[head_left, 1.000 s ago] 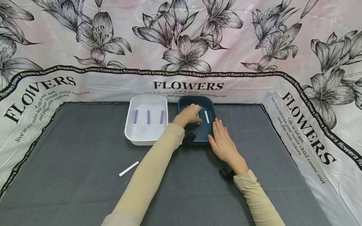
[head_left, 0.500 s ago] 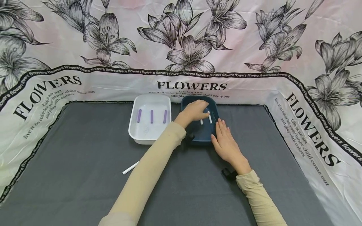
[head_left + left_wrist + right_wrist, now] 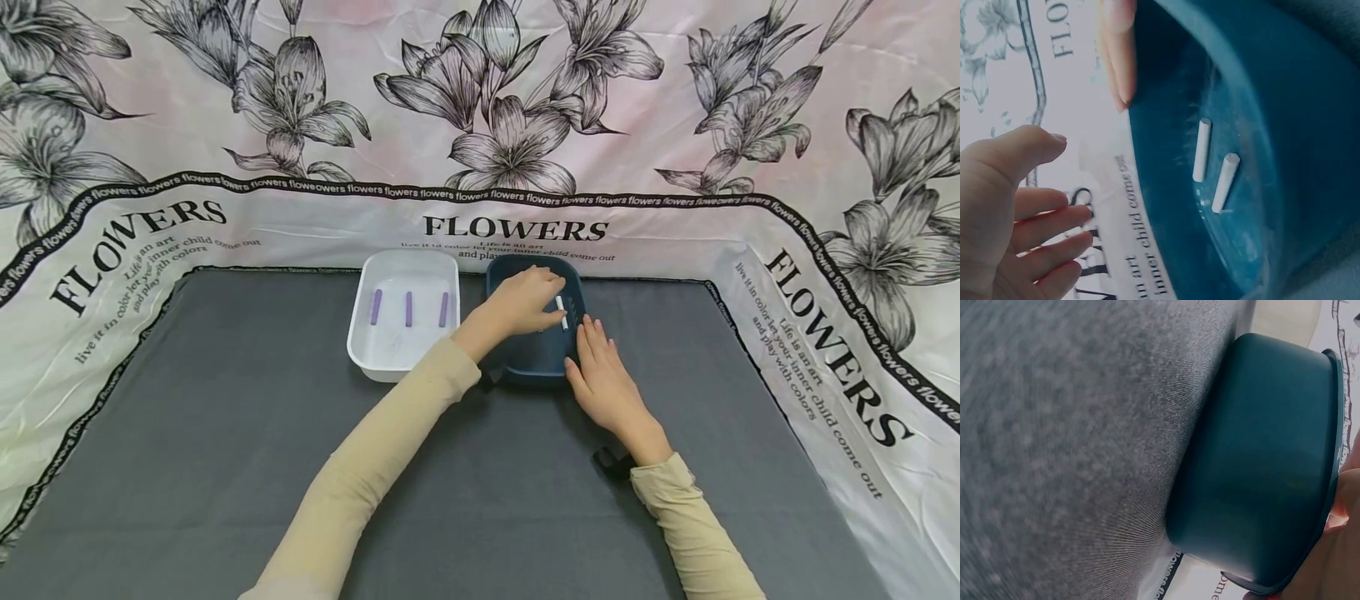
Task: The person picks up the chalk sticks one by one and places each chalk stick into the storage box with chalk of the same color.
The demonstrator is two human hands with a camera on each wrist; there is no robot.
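Note:
My left hand (image 3: 519,302) hovers over the blue basin (image 3: 534,367), palm down, with nothing between its loosely bent fingers in the left wrist view. Beneath it, two white chalk sticks (image 3: 1202,150) lie side by side on the basin's floor. In the head view one white chalk stick (image 3: 562,313) shows well and the other is mostly hidden by the hand. My right hand (image 3: 609,383) rests against the basin's right rim, its fingers extended. The right wrist view shows the basin's outer wall (image 3: 1260,450) and part of the hand at the rim.
Left of the blue basin stands a white basin (image 3: 390,350) with three purple chalk sticks (image 3: 408,309) spaced apart in a row. A grey cloth (image 3: 225,433) covers the table. Flower-printed fabric (image 3: 517,142) hangs behind.
My left hand has moved slightly right and released a white chalk stick in the blue basin. The chalk stick on the table is now hidden behind the left sleeve. My right hand stays at the rim.

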